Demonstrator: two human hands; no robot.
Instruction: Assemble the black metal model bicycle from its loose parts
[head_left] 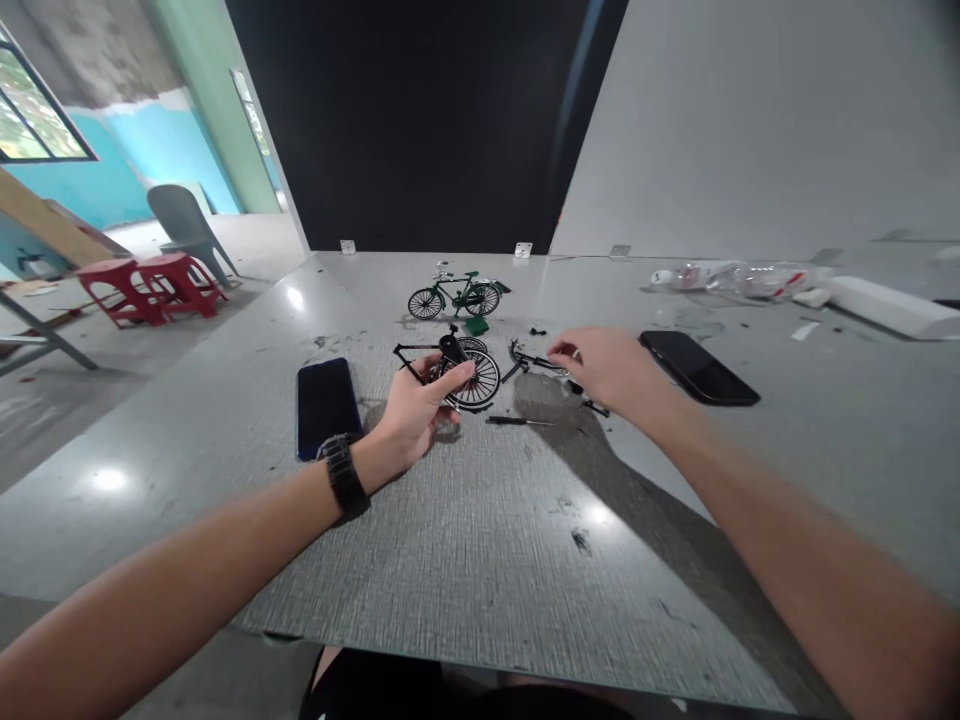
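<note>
My left hand point(416, 410) grips the black frame of a model bicycle point(452, 350), thumb laid against its spoked rear wheel. Another spoked wheel shows just behind it. My right hand point(600, 365) is over small black bicycle parts point(534, 360), a handlebar among them. Its thumb and fingertips are pinched together; whatever is between them is too small to make out. More little black pieces point(596, 407) lie under that hand, partly hidden by it. A thin screwdriver point(517, 421) rests on the table just right of the wheel.
Behind stands a complete green model bicycle point(455, 298), with a small green piece point(477, 325) before it. A dark phone point(328, 408) lies at left, a black phone point(699, 367) at right. Clear plastic packaging point(757, 280) and a white box point(892, 307) lie along the back right of the table point(465, 560).
</note>
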